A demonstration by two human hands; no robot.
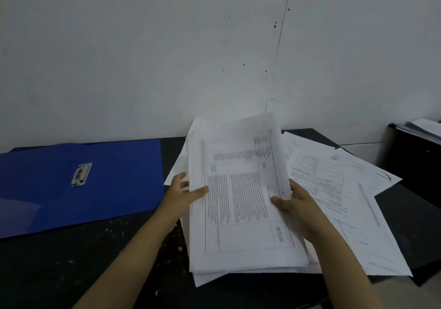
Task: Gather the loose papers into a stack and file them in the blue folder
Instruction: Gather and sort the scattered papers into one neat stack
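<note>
A thick stack of printed white papers (241, 194) is held tilted up above the dark table, its lower edge near the table's front. My left hand (183, 190) grips the stack's left edge, thumb on top. My right hand (292, 203) grips its right edge, thumb on the printed page. Several loose sheets (338, 184) lie fanned out on the table to the right of the stack, partly under it. The blue folder (78, 184) lies open and flat on the left, its metal clip (81, 174) showing in the middle.
The dark speckled table (100, 256) ends against a white wall behind. Its right corner lies near the loose sheets. A second dark surface with a pile of papers (422, 129) stands at the far right, across a gap.
</note>
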